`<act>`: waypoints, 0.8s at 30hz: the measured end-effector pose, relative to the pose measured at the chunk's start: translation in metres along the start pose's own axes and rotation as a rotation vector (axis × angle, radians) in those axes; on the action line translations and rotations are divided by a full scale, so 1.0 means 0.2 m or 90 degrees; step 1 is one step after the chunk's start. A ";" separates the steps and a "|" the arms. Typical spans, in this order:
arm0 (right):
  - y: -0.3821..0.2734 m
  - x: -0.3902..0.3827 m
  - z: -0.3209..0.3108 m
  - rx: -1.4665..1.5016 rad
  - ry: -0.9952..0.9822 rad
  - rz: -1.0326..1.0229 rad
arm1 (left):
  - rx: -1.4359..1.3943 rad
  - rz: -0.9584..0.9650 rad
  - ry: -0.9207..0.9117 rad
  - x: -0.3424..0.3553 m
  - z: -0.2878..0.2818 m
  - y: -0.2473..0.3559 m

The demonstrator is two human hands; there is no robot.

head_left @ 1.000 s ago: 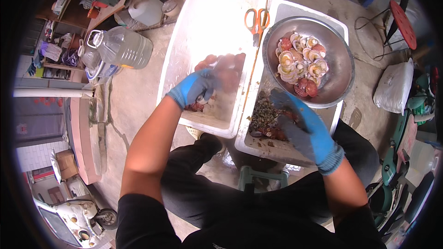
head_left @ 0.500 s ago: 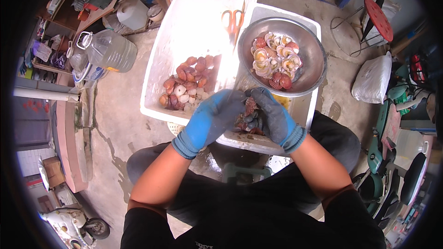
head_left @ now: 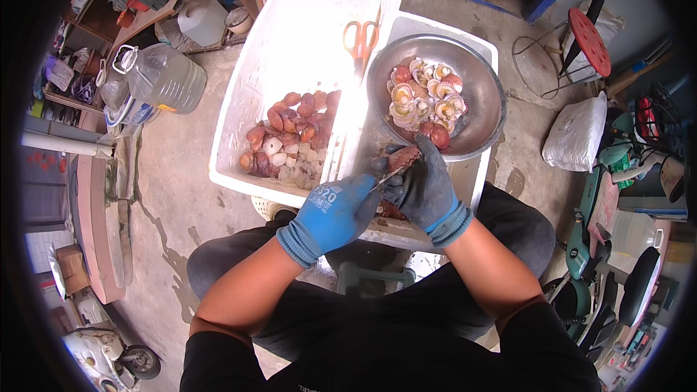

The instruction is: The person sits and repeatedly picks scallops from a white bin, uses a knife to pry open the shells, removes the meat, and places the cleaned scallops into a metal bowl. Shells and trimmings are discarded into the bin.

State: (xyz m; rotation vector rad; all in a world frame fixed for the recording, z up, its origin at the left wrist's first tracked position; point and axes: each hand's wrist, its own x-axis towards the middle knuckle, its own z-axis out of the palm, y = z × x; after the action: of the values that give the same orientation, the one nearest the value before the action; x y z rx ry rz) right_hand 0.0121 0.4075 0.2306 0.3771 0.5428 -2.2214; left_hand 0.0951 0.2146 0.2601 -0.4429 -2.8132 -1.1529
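My left hand (head_left: 337, 214), in a blue glove with dark palm, is closed on a thin-bladed tool (head_left: 385, 179), its handle hidden. The blade meets a reddish scallop (head_left: 402, 158) that my gloved right hand (head_left: 425, 190) grips over the right foam box (head_left: 482, 49). Just beyond, a steel bowl (head_left: 480, 80) holds several scallops (head_left: 428, 92), many showing pale, frilled insides. The left foam box (head_left: 247, 58) contains several red scallops (head_left: 284, 122) and lumps of ice (head_left: 300, 169). Orange-handled scissors (head_left: 359, 42) lie near the boxes' shared edge. My fingers partly hide what lies beneath them.
Water jugs (head_left: 167, 76) and cluttered shelving (head_left: 123, 11) stand at left. On the right are a red stool (head_left: 589, 42), a white sack (head_left: 573, 133) and a green scooter (head_left: 584, 225). A white scooter (head_left: 98, 352) shows at lower left. My knees flank the boxes.
My left hand has left the left box and come rightward to meet my right hand. Since half a second ago, the blade and scallop have tilted and show more clearly between them.
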 end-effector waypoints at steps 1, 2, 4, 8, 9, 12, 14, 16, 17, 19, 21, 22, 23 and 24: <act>0.00 0.00 0.00 -0.014 0.023 -0.005 | 0.006 0.000 -0.002 0.00 0.01 -0.01; 0.00 0.00 0.00 -0.021 0.013 0.001 | 0.012 0.000 -0.003 -0.01 0.01 -0.01; 0.01 0.00 -0.01 -0.062 -0.001 -0.008 | 0.020 -0.005 -0.017 -0.02 0.03 -0.02; 0.06 -0.02 -0.01 -0.142 0.020 -0.038 | 0.006 -0.033 -0.037 -0.02 0.04 -0.02; 0.07 -0.03 0.00 -0.145 0.021 -0.033 | -0.003 -0.042 -0.032 -0.02 0.04 -0.01; 0.07 -0.04 0.03 -0.191 0.046 -0.029 | 0.035 -0.052 -0.022 -0.02 0.05 0.01; 0.08 -0.06 0.06 -0.194 0.031 -0.046 | 0.032 -0.053 -0.022 -0.01 0.05 0.01; 0.10 -0.08 0.08 -0.212 0.044 -0.065 | 0.034 -0.061 -0.024 -0.02 0.06 0.00; 0.11 -0.08 0.08 -0.224 0.053 -0.073 | 0.036 -0.070 -0.025 -0.03 0.07 0.00; 0.13 -0.09 0.07 -0.290 0.057 -0.106 | 0.053 -0.093 -0.038 -0.03 0.10 -0.02; 0.15 -0.07 0.05 -0.390 0.055 -0.156 | 0.083 -0.121 -0.061 -0.04 0.13 -0.04; 0.16 -0.06 0.03 -0.406 0.049 -0.152 | 0.089 -0.123 -0.064 -0.03 0.13 -0.05; 0.16 -0.06 0.02 -0.412 0.054 -0.148 | 0.095 -0.124 -0.067 -0.03 0.14 -0.06; 0.16 -0.05 0.01 -0.412 0.061 -0.136 | 0.101 -0.148 -0.096 -0.03 0.13 -0.06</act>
State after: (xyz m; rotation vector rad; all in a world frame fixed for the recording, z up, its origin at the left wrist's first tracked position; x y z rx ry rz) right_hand 0.0428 0.3951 0.2285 0.0846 1.3529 -2.0827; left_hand 0.0978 0.2234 0.2319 -0.2014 -3.1264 -0.9546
